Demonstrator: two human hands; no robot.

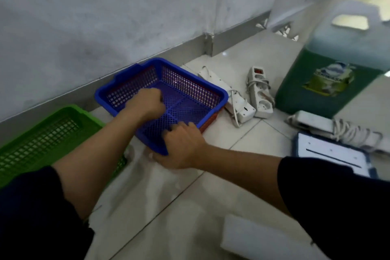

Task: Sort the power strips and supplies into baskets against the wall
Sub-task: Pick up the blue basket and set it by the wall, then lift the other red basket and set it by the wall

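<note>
On the pale tiled floor (242, 139), against the grey wall (105, 17), we see a blue perforated plastic basket (183, 88), rectangular, with a thick smooth rim and a fine mesh of small holes in its walls and bottom. It sits tilted, nested in a red basket (211, 120) of which only an edge shows at its near right side. Nothing lies in the blue basket. Our left hand (145, 101) reaches inside it with fingers curled into a loose fist over the mesh bottom; whether that grip holds anything, we cannot tell. Our right hand (181, 145) grips the near corner of the blue basket, fingers hooked over the rim and thumb underneath.

To the near left, a green slotted plastic basket (42, 139) stands along the wall; what shows of its inside holds nothing.

Just right of the blue basket lie two white plastic power strips (238, 103) with their cords wound round them, touching each other. A third white power strip (312, 122) with a coiled cord lies farther right, beside a large translucent jug of green liquid (329, 78) with a moulded handle. Near right we see a flat white pad with a blue border (331, 154), and at the near edge a blurred white block (263, 236).
</note>
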